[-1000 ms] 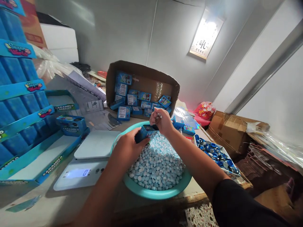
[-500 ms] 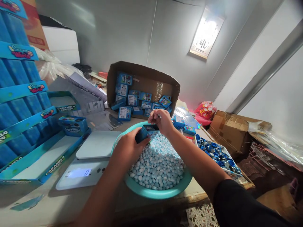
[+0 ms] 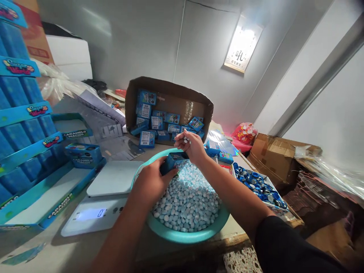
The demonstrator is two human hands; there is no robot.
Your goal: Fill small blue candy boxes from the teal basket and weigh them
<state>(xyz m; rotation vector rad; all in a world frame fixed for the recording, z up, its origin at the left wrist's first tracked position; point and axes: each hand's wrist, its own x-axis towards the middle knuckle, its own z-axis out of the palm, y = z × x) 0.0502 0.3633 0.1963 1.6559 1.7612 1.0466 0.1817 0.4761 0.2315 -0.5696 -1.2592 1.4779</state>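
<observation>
My left hand (image 3: 152, 180) is wrapped round a small blue candy tin (image 3: 172, 161), tilted over a teal basin (image 3: 187, 237). White and pale blue candies (image 3: 184, 204) fill much of the basin. Just above the tin, my right hand (image 3: 193, 146) is cupped with its fingers curled in, and a few candies (image 3: 186, 140) show in the palm. Part of the tin's top is hidden behind the right hand. Left of the basin stands a white digital scale (image 3: 113, 178) with nothing on its plate and a lit display.
A cardboard box (image 3: 167, 85) on its side holds several blue candy packs. At right is a tray of blue lids (image 3: 256, 185). Stacked display boxes (image 3: 25, 113) rise at left, beside an open display tray (image 3: 54, 193) with a blue pack (image 3: 83, 153) at its far end.
My right hand has turned more palm up, and candies now show in it. The left hand keeps hold of the tin. The whole view has shifted slightly.
</observation>
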